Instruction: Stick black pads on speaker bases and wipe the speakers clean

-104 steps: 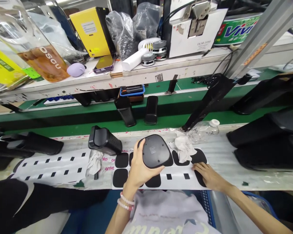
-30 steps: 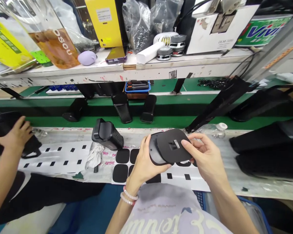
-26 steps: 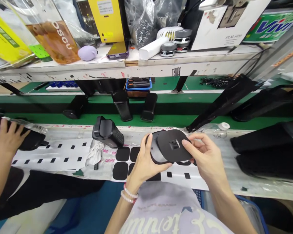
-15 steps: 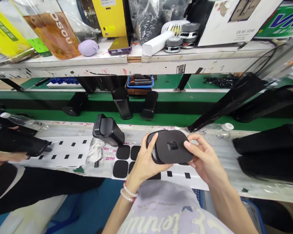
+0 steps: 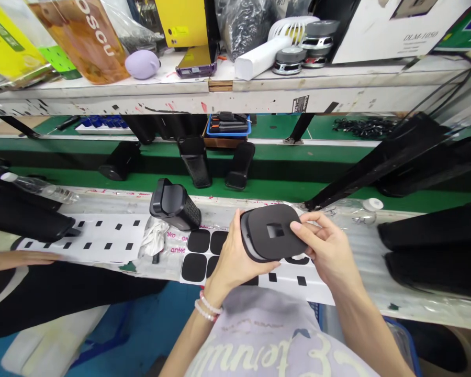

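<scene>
L hand (image 5: pixel 235 259) grips the dark unit (image 5: pixel 250 244); R hand (image 5: pixel 327 246) pinches a blk patch (image 5: pixel 277 248) over it — off-centre, so prob. not seated, tho contact underneath's hidden. White sheet (image 5: pixel 286 288) below: several patches (image 5: pixel 193 267) left, some spots bare.

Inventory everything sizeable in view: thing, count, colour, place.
Holed pad: 1, black, overlapping base
Base: 1, black-grey, under pad
Flat pads: several, black, on white sheet
Squared sheet: 1, white, left
Devices: several, black, bench and green surface
Wad: 1, white, bench centre
Bottles: 2, clear, left and right
Tray: 1, blue, under shelf
Shelf: 1, white, top
Carton "DLM-1050": 1, white, shelf
Box: 1, yellow-black, shelf
Pouch: 1, amber, shelf left
Co-worker's arm: 1, bare, left
Left grip: 1, bare, round base
Right grip: 1, bare, pinching pad edge
</scene>
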The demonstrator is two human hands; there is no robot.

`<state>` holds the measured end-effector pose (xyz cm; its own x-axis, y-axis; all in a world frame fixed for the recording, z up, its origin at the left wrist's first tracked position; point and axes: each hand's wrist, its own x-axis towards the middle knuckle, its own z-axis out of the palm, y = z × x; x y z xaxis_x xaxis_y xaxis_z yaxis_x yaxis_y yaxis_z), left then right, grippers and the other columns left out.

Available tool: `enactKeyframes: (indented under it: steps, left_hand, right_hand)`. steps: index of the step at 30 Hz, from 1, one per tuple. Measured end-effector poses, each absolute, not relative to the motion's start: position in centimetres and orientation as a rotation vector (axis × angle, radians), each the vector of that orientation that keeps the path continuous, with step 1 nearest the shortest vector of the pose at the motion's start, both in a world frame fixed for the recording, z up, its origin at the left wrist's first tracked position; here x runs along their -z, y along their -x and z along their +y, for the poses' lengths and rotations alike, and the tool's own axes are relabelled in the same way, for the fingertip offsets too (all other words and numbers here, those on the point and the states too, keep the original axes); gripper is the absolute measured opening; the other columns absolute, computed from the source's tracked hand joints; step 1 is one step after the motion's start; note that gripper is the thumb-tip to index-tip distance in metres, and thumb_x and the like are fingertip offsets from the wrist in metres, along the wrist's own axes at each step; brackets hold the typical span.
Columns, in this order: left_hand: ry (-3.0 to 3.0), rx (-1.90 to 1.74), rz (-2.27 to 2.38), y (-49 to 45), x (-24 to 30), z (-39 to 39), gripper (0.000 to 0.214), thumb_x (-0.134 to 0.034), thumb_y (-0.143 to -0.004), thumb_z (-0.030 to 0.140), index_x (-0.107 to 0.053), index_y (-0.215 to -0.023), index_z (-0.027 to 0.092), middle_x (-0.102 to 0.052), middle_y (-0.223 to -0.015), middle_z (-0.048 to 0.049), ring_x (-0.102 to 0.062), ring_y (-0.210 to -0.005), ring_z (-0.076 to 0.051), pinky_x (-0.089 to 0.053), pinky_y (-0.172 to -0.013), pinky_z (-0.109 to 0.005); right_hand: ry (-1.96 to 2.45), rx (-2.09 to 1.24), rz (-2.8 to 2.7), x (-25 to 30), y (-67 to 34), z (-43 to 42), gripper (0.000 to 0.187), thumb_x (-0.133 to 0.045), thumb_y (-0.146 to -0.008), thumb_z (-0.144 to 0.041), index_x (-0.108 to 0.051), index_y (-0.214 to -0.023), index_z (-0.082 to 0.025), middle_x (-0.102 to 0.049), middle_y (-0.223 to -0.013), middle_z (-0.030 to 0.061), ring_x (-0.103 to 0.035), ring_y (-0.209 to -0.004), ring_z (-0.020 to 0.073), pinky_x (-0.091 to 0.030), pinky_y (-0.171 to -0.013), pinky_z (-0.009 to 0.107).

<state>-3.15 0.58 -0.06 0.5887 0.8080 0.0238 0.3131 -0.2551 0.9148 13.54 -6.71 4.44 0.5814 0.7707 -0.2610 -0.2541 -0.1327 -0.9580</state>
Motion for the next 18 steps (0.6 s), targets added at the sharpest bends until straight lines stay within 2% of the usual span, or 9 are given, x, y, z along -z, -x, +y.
enactKeyframes:
  steps: [4, 10, 18]
  left_hand:
    - [-1.819, -0.623, 0.911, 3.13, -0.24, 0.58, 0.131, -0.088, -0.052, 0.037, -0.004, -0.151, 0.024, -0.034, -0.151, -0.0199, -0.04, -0.138, -0.038, -0.037, -0.11, -0.057]
    - [-1.811, -0.64, 0.897, 3.14, -0.37, 0.55, 0.126, -0.088, -0.052, 0.035, -0.009, -0.149, 0.021, -0.038, -0.148, -0.0191, -0.042, -0.135, -0.035, -0.04, -0.108, -0.053]
    - [-1.797, -0.655, 0.894, 3.08, -0.43, 0.48, 0.123, -0.088, -0.052, 0.034, -0.012, -0.148, 0.023, -0.039, -0.147, -0.0176, -0.044, -0.134, -0.035, -0.042, -0.107, -0.052]
  right_hand:
    - [1.437, -0.947, -0.477, -4.31, -13.31, -6.31, 0.041, -0.085, -0.063, -0.044, -0.056, -0.08, -0.022, -0.054, -0.052, -0.0052, -0.037, -0.044, 0.0052, -0.022, -0.037, 0.016]
    - [1.428, -0.978, -0.516, -4.3, -13.21, -6.18, 0.037, -0.085, -0.066, -0.042, -0.057, -0.08, -0.022, -0.064, -0.06, -0.0016, -0.053, -0.052, 0.0094, -0.038, -0.046, 0.018]
    - [1.447, -0.961, -0.552, -4.39, -13.09, -6.11, 0.037, -0.084, -0.065, -0.044, -0.057, -0.079, -0.022, -0.063, -0.059, -0.0017, -0.052, -0.051, 0.0104, -0.038, -0.046, 0.021]
